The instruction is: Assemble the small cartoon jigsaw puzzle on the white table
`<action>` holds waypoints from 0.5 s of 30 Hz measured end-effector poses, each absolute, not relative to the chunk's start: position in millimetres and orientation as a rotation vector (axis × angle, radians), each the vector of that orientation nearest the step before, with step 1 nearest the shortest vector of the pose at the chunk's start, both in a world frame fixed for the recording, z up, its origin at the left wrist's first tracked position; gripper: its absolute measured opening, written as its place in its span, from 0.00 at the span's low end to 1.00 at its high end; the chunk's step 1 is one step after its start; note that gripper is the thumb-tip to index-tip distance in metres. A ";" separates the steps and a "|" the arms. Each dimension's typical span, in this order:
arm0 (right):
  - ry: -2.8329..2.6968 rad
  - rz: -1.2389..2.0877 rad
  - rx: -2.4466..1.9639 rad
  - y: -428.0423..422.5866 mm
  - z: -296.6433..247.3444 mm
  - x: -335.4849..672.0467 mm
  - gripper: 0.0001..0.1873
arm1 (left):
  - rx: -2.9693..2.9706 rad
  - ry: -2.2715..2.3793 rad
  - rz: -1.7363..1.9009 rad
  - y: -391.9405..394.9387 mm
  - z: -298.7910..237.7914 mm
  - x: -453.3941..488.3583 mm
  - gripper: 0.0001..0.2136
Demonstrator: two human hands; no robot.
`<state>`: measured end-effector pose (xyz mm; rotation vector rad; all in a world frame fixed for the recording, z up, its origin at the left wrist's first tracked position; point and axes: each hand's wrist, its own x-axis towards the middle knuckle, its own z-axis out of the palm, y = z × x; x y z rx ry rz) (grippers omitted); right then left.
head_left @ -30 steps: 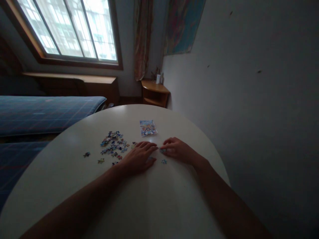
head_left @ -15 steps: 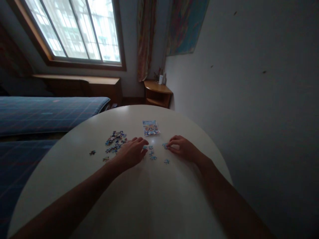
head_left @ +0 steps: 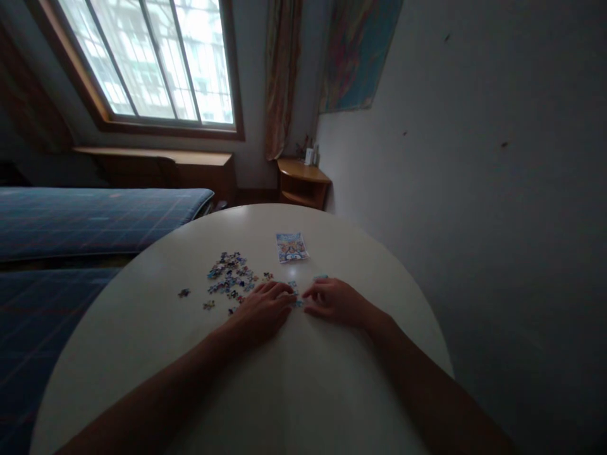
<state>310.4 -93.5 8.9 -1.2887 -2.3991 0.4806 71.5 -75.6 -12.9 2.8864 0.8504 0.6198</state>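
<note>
My left hand lies on the table with bent fingers closed over the edge of a small group of joined light-blue jigsaw pieces. Its fingertips cover part of that group. Just to the right, my right hand has thumb and fingers curled together at table level, close to the joined pieces. A jigsaw piece between those fingertips is mostly hidden. Behind the right knuckles a pale blue piece shows in part. Left of my left hand spreads a loose pile of jigsaw pieces.
Everything lies on a round white table. Beyond my hands is a printed picture sheet. Single pieces lie apart at the left, one dark and one yellowish. A wall borders the right side; a bed stands at the left.
My right hand has left the upper blue piece and come nearer, towards the joined pieces. My left hand has shifted right and closed in on the group. The view has tilted slightly.
</note>
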 end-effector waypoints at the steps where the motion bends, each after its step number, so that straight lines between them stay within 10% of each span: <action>1: -2.383 0.453 -1.295 -93.0 6.3 307.2 0.12 | 2.893 0.847 0.620 -75.4 -13.1 71.6 0.14; 15: -2.422 0.472 -1.149 -92.0 9.2 313.8 0.05 | 2.849 0.976 0.673 -76.2 -14.5 72.9 0.14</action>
